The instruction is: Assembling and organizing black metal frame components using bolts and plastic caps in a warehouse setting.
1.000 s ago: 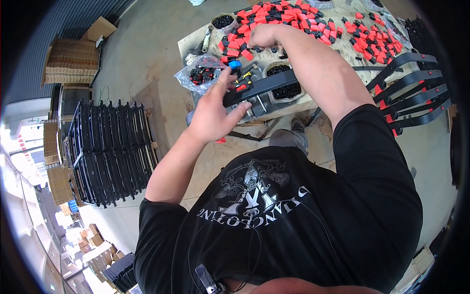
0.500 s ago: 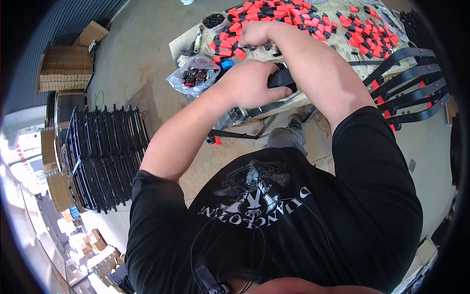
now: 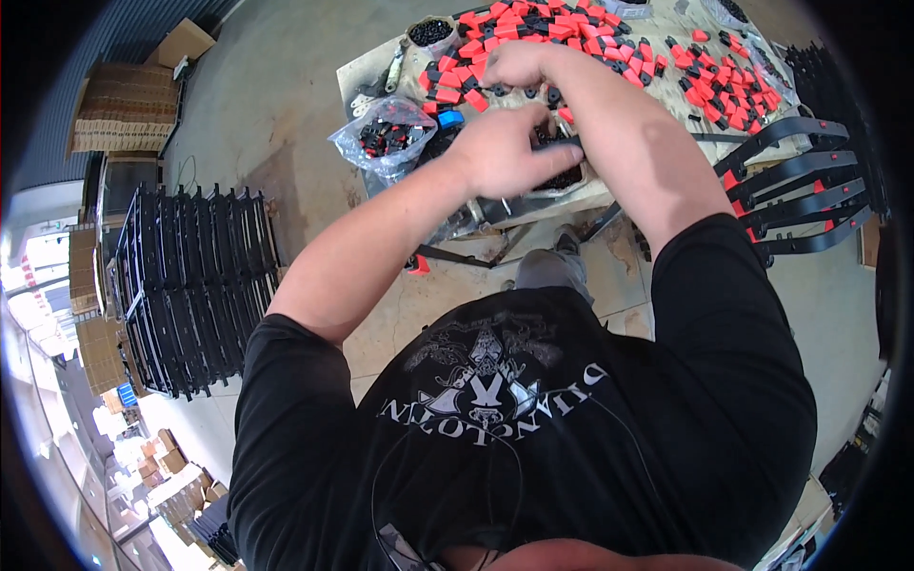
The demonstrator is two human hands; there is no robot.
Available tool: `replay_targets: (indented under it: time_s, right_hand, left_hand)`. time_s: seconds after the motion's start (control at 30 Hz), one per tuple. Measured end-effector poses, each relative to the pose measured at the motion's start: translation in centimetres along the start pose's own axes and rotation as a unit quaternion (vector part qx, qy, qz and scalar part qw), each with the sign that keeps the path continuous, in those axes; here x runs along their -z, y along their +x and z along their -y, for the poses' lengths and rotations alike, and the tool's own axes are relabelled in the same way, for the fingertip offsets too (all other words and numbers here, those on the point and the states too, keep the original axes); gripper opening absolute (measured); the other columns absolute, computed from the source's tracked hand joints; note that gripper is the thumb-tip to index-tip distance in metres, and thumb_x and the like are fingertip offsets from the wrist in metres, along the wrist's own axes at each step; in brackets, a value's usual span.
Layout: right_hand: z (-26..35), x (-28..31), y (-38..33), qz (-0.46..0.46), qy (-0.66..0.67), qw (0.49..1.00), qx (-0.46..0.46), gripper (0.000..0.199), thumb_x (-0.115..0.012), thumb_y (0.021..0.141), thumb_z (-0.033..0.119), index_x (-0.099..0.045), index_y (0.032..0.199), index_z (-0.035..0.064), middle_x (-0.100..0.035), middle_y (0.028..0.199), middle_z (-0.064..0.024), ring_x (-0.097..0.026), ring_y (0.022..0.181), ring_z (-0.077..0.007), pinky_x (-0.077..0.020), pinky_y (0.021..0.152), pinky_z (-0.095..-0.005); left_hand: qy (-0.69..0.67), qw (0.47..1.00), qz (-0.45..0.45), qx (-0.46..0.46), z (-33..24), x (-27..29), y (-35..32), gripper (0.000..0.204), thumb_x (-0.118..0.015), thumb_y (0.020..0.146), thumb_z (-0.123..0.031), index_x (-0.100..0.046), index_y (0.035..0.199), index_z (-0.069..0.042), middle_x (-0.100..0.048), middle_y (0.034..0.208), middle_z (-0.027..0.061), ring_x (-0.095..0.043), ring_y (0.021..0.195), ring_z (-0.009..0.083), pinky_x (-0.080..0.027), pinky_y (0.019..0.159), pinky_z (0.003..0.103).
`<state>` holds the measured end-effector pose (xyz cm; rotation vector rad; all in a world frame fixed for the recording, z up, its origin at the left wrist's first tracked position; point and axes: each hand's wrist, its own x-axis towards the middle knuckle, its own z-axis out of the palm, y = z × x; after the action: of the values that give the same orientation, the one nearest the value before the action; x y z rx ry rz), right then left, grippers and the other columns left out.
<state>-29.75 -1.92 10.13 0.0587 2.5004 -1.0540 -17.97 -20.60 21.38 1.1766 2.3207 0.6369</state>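
Observation:
My left hand (image 3: 500,155) hovers over the near edge of the workbench (image 3: 609,190), thumb and fingers apart and slightly blurred. Beneath it, partly hidden, is a container of small black parts (image 3: 560,177). Farther off, my right hand (image 3: 519,65) reaches into a pile of red-and-black plastic pieces (image 3: 581,30). Its fingers are bent together, and whatever is in them is hidden. Several loose black pieces (image 3: 531,93) lie just in front of that hand. A blue object (image 3: 450,119) lies left of my hands, beside a clear plastic bag (image 3: 383,138) of small red and black parts.
A tub of black parts (image 3: 431,35) stands at the bench's far left. A second heap of red pieces (image 3: 728,86) lies at the right. Curved black frames (image 3: 800,181) project beside the bench's right edge. A stack of black frames (image 3: 195,285) stands on the floor at left.
The smooth black part that was under my left thumb no longer shows there, and the thumb has spread away. My right hand remains by the pile. The whole view has shifted slightly.

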Motion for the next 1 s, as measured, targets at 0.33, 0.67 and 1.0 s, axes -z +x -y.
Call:
replay_targets:
  time_s: [0.33,0.67,1.0]
  right_hand:
    - [1.4,0.3,-1.3,0.044,0.015,0.997,-0.055,0.028,-0.07,0.091,0.035,-0.069,0.097,0.007,-0.059,0.073,-0.0034,-0.048,0.053,-0.012,-0.0358,0.044,-0.0323]
    - [1.5,0.4,-1.6,0.044,0.009,0.997,-0.065,0.032,-0.07,0.091,0.036,-0.07,0.107,0.008,-0.061,0.077,-0.0027,-0.049,0.054,-0.012,-0.0383,0.046,-0.0315]
    - [0.7,1.5,-2.6,0.025,0.039,0.995,-0.087,0.03,-0.073,0.089,0.037,-0.072,0.089,0.0068,-0.065,0.075,-0.0054,-0.051,0.05,-0.0129,-0.0394,0.043,-0.0335]
  left_hand:
    - [-0.287,0.954,0.037,0.075,8.0,2.2,-6.6,0.033,-0.06,0.099,-0.021,-0.068,0.123,0.001,-0.069,0.097,0.0058,-0.062,0.091,0.0126,-0.051,0.087,0.029]
    - [-0.226,0.968,0.028,0.106,7.7,1.8,-5.6,0.037,-0.069,0.09,-0.025,-0.072,0.119,-0.002,-0.073,0.098,0.0094,-0.066,0.088,0.0144,-0.052,0.082,0.029]
    - [-0.153,0.986,-0.054,-0.032,7.6,2.0,-7.3,0.035,-0.061,0.095,-0.024,-0.066,0.124,-0.006,-0.071,0.095,0.0186,-0.068,0.09,0.0278,-0.053,0.083,0.04]
